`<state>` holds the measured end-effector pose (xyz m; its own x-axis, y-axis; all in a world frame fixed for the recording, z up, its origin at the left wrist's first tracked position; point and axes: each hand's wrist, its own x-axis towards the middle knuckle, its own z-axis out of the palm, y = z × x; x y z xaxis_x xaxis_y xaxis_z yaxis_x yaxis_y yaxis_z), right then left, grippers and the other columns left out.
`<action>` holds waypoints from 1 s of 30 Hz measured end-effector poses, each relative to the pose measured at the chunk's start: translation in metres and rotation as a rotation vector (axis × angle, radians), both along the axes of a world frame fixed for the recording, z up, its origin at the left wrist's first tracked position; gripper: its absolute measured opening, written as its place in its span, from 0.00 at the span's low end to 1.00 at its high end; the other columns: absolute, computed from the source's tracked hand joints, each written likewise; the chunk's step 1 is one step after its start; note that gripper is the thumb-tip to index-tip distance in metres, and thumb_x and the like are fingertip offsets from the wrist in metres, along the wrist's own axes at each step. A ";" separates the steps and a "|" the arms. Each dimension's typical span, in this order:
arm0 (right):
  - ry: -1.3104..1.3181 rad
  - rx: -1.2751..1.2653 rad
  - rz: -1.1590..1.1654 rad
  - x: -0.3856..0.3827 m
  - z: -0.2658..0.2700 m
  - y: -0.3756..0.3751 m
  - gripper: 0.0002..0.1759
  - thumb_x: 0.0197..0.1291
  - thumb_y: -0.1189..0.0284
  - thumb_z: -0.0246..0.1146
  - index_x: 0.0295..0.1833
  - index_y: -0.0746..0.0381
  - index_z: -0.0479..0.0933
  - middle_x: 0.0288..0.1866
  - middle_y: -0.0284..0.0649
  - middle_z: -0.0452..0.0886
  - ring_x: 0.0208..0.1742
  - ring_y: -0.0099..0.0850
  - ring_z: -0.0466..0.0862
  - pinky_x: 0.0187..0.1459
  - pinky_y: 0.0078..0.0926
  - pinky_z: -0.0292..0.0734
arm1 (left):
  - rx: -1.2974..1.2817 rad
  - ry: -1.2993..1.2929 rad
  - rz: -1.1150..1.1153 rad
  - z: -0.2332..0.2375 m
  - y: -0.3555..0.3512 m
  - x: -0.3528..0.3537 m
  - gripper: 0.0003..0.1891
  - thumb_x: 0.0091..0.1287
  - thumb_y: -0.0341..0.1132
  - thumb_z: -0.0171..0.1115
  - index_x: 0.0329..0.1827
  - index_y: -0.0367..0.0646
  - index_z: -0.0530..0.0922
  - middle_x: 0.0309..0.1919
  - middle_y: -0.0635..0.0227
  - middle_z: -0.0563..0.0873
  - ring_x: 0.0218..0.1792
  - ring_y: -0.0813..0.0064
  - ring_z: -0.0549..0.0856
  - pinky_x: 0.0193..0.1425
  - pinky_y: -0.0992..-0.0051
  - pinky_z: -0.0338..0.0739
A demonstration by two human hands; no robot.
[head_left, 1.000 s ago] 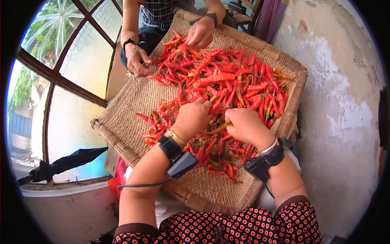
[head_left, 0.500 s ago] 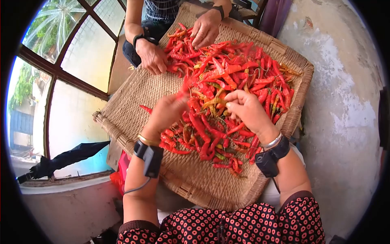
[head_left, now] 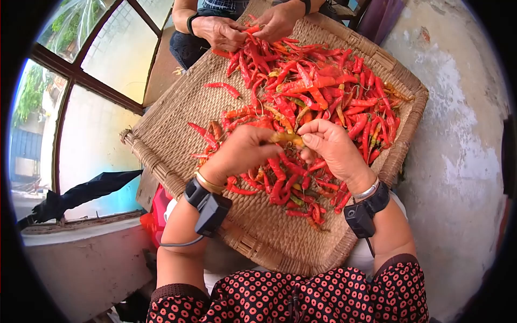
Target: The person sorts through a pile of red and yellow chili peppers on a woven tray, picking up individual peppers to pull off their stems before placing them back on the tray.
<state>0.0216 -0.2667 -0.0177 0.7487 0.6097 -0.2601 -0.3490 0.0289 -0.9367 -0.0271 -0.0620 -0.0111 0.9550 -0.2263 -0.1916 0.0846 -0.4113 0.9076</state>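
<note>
Between my two hands is a yellowish chili pepper [head_left: 286,139], held above the pile. My left hand [head_left: 243,153] has its fingers closed at the pepper's left end. The thumb and forefinger of my right hand [head_left: 335,153] pinch its other end, where a thin stem seems to be. Under and around both hands lies a heap of red chili peppers [head_left: 371,102], some of them yellow or greenish. They rest on a woven tray [head_left: 269,242]. A few loose peppers lie left of my left hand, partly hidden by it.
Across the tray, another person's hands [head_left: 222,33] meet over a red pepper at the heap's far end. A black folded umbrella [head_left: 91,194] leans by the window at left. A worn plaster wall [head_left: 452,134] stands close on the right.
My left hand has come down and right, from beside a blurred red pepper to the yellowish one. Across the tray, the other person's hands have come together. A pepper now lies on the left weave.
</note>
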 end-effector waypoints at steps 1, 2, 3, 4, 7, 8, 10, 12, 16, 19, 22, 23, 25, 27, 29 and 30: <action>0.022 0.013 -0.054 0.001 0.001 0.001 0.07 0.59 0.71 0.60 0.40 0.63 0.76 0.30 0.34 0.78 0.27 0.24 0.78 0.30 0.20 0.74 | 0.026 -0.062 0.055 0.001 0.009 0.003 0.09 0.61 0.27 0.61 0.45 0.40 0.81 0.21 0.84 0.75 0.22 0.93 0.71 0.26 0.87 0.68; 0.023 0.013 -0.054 0.002 -0.004 -0.001 0.07 0.59 0.71 0.60 0.40 0.63 0.76 0.30 0.34 0.78 0.27 0.24 0.78 0.30 0.20 0.74 | -0.013 -0.017 0.195 -0.001 0.020 0.007 0.10 0.60 0.27 0.61 0.45 0.40 0.81 0.24 0.80 0.78 0.24 0.88 0.75 0.28 0.84 0.70; -0.405 -0.193 0.105 0.005 -0.013 -0.003 0.08 0.57 0.71 0.61 0.40 0.63 0.77 0.32 0.36 0.78 0.30 0.27 0.78 0.33 0.23 0.74 | -0.053 0.028 0.333 -0.005 0.028 0.011 0.11 0.59 0.27 0.61 0.46 0.40 0.80 0.27 0.76 0.80 0.26 0.83 0.78 0.31 0.81 0.73; -0.834 -0.398 0.266 0.007 -0.018 -0.004 0.08 0.55 0.70 0.62 0.39 0.63 0.78 0.33 0.37 0.78 0.33 0.30 0.79 0.37 0.26 0.74 | -0.052 0.025 0.334 -0.010 0.028 0.012 0.11 0.59 0.27 0.61 0.46 0.40 0.80 0.27 0.76 0.80 0.26 0.83 0.78 0.31 0.81 0.73; -1.031 -0.492 0.622 -0.006 -0.028 -0.005 0.12 0.51 0.63 0.63 0.36 0.61 0.80 0.31 0.42 0.76 0.39 0.41 0.76 0.43 0.35 0.71 | 0.699 -0.727 0.559 -0.010 0.025 0.009 0.15 0.55 0.27 0.63 0.47 0.41 0.79 0.41 0.62 0.82 0.38 0.66 0.83 0.41 0.73 0.77; -1.101 -0.531 0.615 -0.012 -0.028 -0.009 0.11 0.51 0.64 0.63 0.34 0.60 0.80 0.31 0.41 0.75 0.39 0.40 0.76 0.43 0.35 0.71 | 0.657 -0.578 0.251 -0.006 0.022 0.003 0.16 0.52 0.28 0.64 0.47 0.42 0.79 0.46 0.59 0.79 0.43 0.61 0.81 0.46 0.70 0.77; -1.077 -0.588 0.618 -0.012 -0.031 -0.011 0.12 0.51 0.64 0.62 0.35 0.61 0.80 0.31 0.41 0.75 0.38 0.40 0.76 0.42 0.36 0.71 | 0.625 -0.437 -0.226 -0.014 0.011 -0.006 0.16 0.49 0.31 0.64 0.43 0.43 0.79 0.52 0.59 0.76 0.43 0.58 0.81 0.47 0.68 0.77; -1.004 -0.622 0.566 -0.005 -0.020 -0.006 0.09 0.51 0.68 0.62 0.35 0.62 0.80 0.31 0.41 0.76 0.38 0.39 0.77 0.42 0.34 0.72 | 0.734 -0.333 -0.387 -0.022 -0.006 -0.009 0.10 0.50 0.30 0.63 0.37 0.44 0.80 0.47 0.62 0.78 0.36 0.60 0.82 0.40 0.66 0.78; -0.701 -0.286 0.132 0.001 -0.015 -0.003 0.06 0.52 0.78 0.58 0.35 0.65 0.79 0.30 0.40 0.80 0.32 0.29 0.81 0.35 0.25 0.75 | 0.443 -0.495 -0.366 -0.019 0.011 -0.001 0.05 0.53 0.28 0.63 0.33 0.43 0.80 0.34 0.68 0.82 0.29 0.70 0.83 0.31 0.72 0.77; -0.323 -0.276 0.019 0.000 0.002 -0.003 0.07 0.55 0.79 0.56 0.39 0.66 0.78 0.29 0.36 0.79 0.29 0.20 0.79 0.33 0.20 0.74 | 0.097 -0.273 -0.036 0.003 0.028 0.000 0.03 0.57 0.25 0.63 0.34 0.40 0.79 0.26 0.73 0.81 0.26 0.84 0.79 0.29 0.80 0.73; -0.271 -0.205 0.077 -0.001 0.002 -0.002 0.08 0.58 0.79 0.55 0.43 0.67 0.77 0.29 0.32 0.78 0.28 0.17 0.77 0.31 0.17 0.74 | 0.213 -0.442 0.356 0.006 0.042 0.013 0.11 0.58 0.23 0.62 0.44 0.39 0.78 0.36 0.70 0.82 0.24 0.88 0.76 0.28 0.85 0.71; -0.251 -0.167 0.107 -0.003 0.002 -0.001 0.09 0.58 0.79 0.55 0.43 0.67 0.76 0.30 0.31 0.78 0.28 0.17 0.78 0.32 0.16 0.74 | 0.294 -0.619 0.493 0.004 0.040 0.016 0.15 0.57 0.23 0.63 0.48 0.39 0.77 0.40 0.67 0.81 0.23 0.86 0.76 0.28 0.85 0.71; -0.223 -0.154 0.154 -0.004 0.001 -0.001 0.09 0.58 0.79 0.55 0.43 0.67 0.76 0.30 0.31 0.78 0.29 0.17 0.78 0.32 0.16 0.74 | 0.281 -0.618 0.368 0.003 0.033 0.012 0.18 0.56 0.23 0.64 0.50 0.39 0.76 0.43 0.65 0.80 0.23 0.84 0.76 0.28 0.83 0.72; -0.189 -0.141 0.186 -0.005 0.001 -0.001 0.09 0.58 0.79 0.54 0.43 0.66 0.76 0.30 0.30 0.78 0.29 0.17 0.78 0.33 0.16 0.75 | 0.241 -0.631 0.005 0.010 0.019 0.003 0.22 0.53 0.25 0.66 0.54 0.40 0.75 0.45 0.62 0.80 0.25 0.80 0.78 0.30 0.77 0.74; -0.124 -0.075 0.265 -0.004 0.002 -0.004 0.09 0.59 0.79 0.54 0.43 0.66 0.76 0.30 0.30 0.77 0.29 0.17 0.78 0.33 0.15 0.74 | 0.053 -0.395 -0.138 0.003 -0.002 -0.008 0.19 0.54 0.26 0.65 0.51 0.40 0.76 0.40 0.62 0.83 0.26 0.78 0.79 0.31 0.75 0.74; -0.114 -0.058 0.283 -0.003 0.002 -0.005 0.08 0.60 0.76 0.55 0.43 0.65 0.76 0.30 0.30 0.77 0.29 0.17 0.78 0.33 0.15 0.74 | 0.045 -0.397 -0.141 0.000 -0.004 -0.007 0.19 0.54 0.26 0.65 0.51 0.40 0.76 0.40 0.62 0.83 0.26 0.78 0.79 0.31 0.75 0.74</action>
<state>0.0182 -0.2718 -0.0156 0.5777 0.7847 -0.2248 -0.2284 -0.1090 -0.9674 -0.0339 -0.0663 -0.0112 0.9170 -0.3596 0.1728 -0.3282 -0.4336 0.8392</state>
